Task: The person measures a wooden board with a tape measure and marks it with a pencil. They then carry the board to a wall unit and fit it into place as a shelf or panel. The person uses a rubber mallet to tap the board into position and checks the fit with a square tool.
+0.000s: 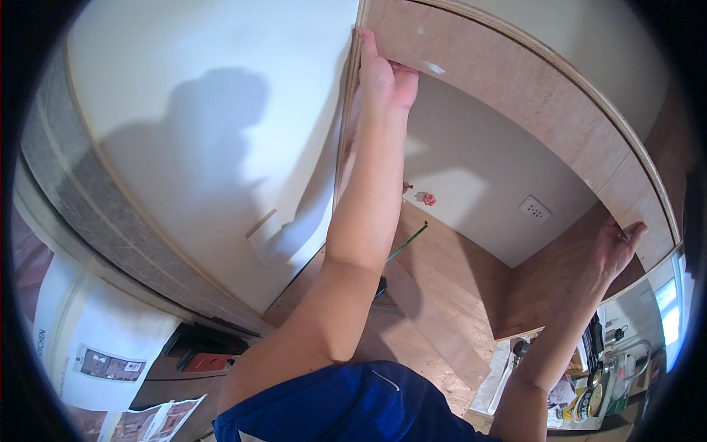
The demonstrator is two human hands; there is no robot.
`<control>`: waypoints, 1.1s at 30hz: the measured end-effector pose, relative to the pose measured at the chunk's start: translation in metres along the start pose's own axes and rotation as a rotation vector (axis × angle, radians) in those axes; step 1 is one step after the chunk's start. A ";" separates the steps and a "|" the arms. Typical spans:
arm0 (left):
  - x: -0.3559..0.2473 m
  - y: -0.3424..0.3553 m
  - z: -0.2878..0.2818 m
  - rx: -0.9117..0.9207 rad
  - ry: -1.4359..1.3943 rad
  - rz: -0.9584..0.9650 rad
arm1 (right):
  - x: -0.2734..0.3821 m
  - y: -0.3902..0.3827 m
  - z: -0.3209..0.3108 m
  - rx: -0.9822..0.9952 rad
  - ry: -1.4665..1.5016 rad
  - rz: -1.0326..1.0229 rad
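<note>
A long plywood board (501,70) spans the upper part of a wooden recess, its layered edge curving along the top of the picture. My left hand (389,79) is raised to the board's left end, thumb up along the side and fingers curled behind the lower edge. Farther right, my right hand (616,249) grips the same lower edge near the right end, with the thumb on the face. The fingertips of both hands are partly hidden by the board.
Inside the recess are a red valve handle (428,199), a white wall socket (535,209) and a thin green rod (407,242). A loose plywood strip (434,324) lies below. Cluttered tools and containers (589,390) stand lower right; printed sheets (103,361) hang lower left.
</note>
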State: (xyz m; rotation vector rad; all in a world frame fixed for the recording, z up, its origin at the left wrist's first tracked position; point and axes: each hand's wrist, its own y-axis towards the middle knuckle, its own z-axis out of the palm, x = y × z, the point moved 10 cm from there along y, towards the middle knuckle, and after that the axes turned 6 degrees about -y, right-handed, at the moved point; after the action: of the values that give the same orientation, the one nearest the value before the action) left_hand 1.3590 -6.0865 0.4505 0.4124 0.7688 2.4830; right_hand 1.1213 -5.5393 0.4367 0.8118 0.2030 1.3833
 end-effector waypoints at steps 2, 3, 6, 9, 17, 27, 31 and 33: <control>0.000 0.000 -0.004 -0.053 0.007 0.005 | -0.002 0.000 -0.001 -0.011 0.013 0.014; -0.001 0.000 -0.004 -0.058 0.006 0.003 | -0.003 0.001 -0.004 -0.004 0.030 0.026; 0.001 -0.002 -0.003 -0.074 -0.003 0.001 | 0.003 0.013 -0.020 0.015 0.037 0.059; 0.005 -0.002 -0.003 -0.083 -0.018 -0.004 | 0.011 0.012 -0.017 -0.020 0.030 0.018; -0.001 0.002 -0.006 -0.068 -0.014 0.006 | 0.000 0.011 -0.016 0.006 0.038 0.001; -0.006 0.002 -0.008 -0.077 -0.009 0.025 | -0.008 0.009 -0.017 0.033 0.047 0.025; 0.005 0.001 -0.009 -0.097 -0.044 -0.005 | 0.006 0.008 -0.013 0.040 0.002 0.029; -0.001 0.002 -0.008 -0.067 -0.027 0.021 | -0.003 0.005 -0.013 0.001 0.013 0.023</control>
State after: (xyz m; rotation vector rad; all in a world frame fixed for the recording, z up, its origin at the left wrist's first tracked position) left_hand 1.3557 -6.0922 0.4452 0.4314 0.6714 2.5097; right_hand 1.1087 -5.5372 0.4295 0.8082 0.2044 1.4103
